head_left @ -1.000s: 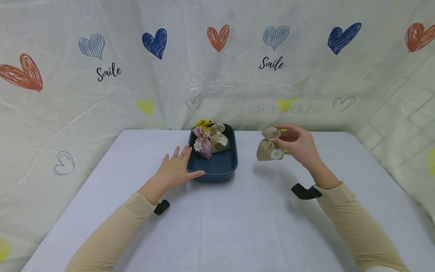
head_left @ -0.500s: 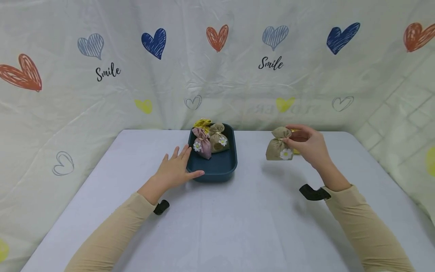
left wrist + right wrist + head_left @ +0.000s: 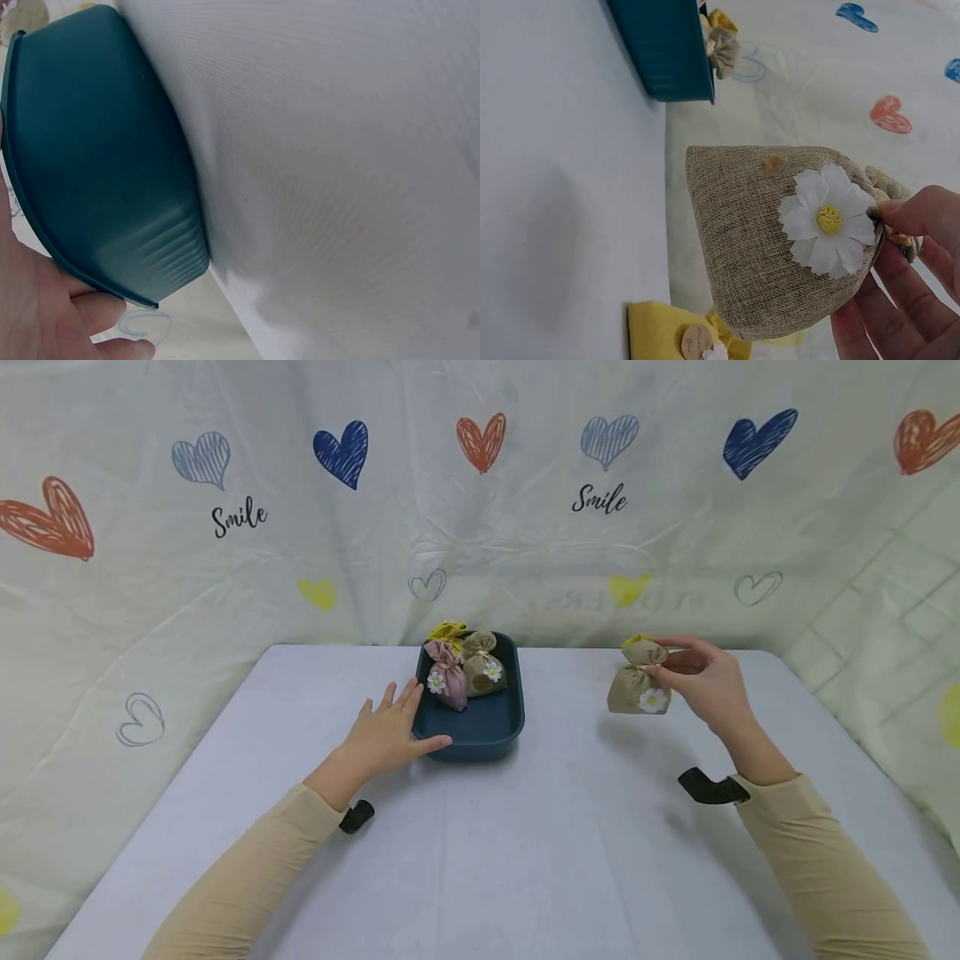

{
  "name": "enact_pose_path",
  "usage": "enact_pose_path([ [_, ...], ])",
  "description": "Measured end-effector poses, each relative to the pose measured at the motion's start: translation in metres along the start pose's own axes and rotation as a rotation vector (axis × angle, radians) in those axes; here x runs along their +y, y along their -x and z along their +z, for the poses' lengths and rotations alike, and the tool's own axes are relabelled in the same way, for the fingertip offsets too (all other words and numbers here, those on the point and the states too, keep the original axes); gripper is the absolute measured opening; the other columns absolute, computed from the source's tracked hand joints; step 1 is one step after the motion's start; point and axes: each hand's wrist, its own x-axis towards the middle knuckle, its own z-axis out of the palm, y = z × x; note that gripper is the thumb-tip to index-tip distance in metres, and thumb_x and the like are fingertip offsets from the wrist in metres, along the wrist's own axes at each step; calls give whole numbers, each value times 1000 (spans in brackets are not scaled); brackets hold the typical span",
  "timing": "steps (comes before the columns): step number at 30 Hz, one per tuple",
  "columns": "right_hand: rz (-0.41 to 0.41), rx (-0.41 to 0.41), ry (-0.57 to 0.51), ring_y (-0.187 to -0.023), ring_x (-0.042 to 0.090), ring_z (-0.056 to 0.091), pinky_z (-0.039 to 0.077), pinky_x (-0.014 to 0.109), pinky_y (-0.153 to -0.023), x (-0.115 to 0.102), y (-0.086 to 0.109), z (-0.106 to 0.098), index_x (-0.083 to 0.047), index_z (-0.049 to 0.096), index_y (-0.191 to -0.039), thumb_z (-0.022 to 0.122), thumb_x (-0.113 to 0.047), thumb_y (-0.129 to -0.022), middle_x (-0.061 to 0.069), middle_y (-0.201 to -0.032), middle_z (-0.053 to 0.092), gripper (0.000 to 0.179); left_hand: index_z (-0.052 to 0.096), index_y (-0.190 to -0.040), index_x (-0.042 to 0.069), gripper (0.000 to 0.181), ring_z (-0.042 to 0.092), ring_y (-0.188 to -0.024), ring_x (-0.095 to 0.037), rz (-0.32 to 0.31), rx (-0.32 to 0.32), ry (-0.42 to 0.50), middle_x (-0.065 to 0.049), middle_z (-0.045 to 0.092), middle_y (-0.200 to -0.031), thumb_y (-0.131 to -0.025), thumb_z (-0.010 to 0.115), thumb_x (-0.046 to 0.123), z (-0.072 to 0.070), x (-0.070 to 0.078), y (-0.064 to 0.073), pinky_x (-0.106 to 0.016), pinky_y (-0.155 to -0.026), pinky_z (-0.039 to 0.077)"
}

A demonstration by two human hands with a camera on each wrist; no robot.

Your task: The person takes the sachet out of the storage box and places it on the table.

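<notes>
My right hand (image 3: 716, 685) pinches a beige burlap sachet (image 3: 628, 695) by its tied neck, above the table. A white daisy with a yellow centre shows on the sachet in the right wrist view. Beneath it, a yellow sachet (image 3: 654, 330) with a round tag stands on the table, mostly hidden in the head view. With fingers spread, my left hand (image 3: 381, 735) rests against the left rim of a dark teal tray (image 3: 480, 739). Inside that tray lie a pink sachet (image 3: 452, 687), another beige sachet (image 3: 480, 675) and a yellow one (image 3: 447, 631) at the back.
The white-covered table (image 3: 480, 860) reaches back to a pale curtain (image 3: 525, 543) printed with hearts and "Smile". Black wrist mounts, one by the left cuff (image 3: 357, 817) and one by the right (image 3: 712, 787), stick out over the table.
My right hand has moved to the right with the beige sachet, away from the tray and in front of the yellow sachet. The left hand and the tray have stayed put.
</notes>
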Motion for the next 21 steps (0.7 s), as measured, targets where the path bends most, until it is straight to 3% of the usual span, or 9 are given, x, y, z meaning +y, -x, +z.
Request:
enact_pose_path([
  [21,120,27,101,-89,-9,59,47,9,-72,24,0,-29,-10,65,-136,76,-24,-95,-28,-90,62,44,14,-165,5,109,8,-155,-41,3,5,-6,-13,11,-171,-92,52,77,1,0,-3,-69,-117,13],
])
